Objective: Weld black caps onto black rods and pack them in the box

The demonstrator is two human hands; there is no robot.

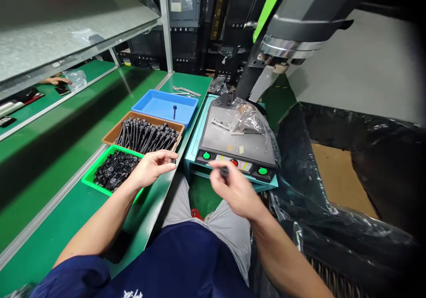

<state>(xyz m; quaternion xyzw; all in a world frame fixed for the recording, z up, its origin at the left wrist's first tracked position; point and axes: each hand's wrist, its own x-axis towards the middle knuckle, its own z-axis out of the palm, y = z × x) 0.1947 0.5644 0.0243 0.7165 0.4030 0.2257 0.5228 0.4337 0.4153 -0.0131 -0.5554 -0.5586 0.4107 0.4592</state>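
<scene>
At centre frame, left hand pinching dark bit, right hand gripping black part; green tray sitting near, likely for reach.

- Blue tray and green tray: smooth plastic, faintly glossy
- Small black parts: plastic-looking, dull shine
- Wrenches over there: bright, polished metal
- Crinkled black sheeting: thin plastic, glossy
- Navy shirt: matt cloth

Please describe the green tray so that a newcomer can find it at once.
On the green table, three trays stand in a row. The green tray is the nearest one, partly hidden by the left wrist. Unlike the brown tray of long rods and the blue tray with one rod, it holds small black pieces.
</scene>
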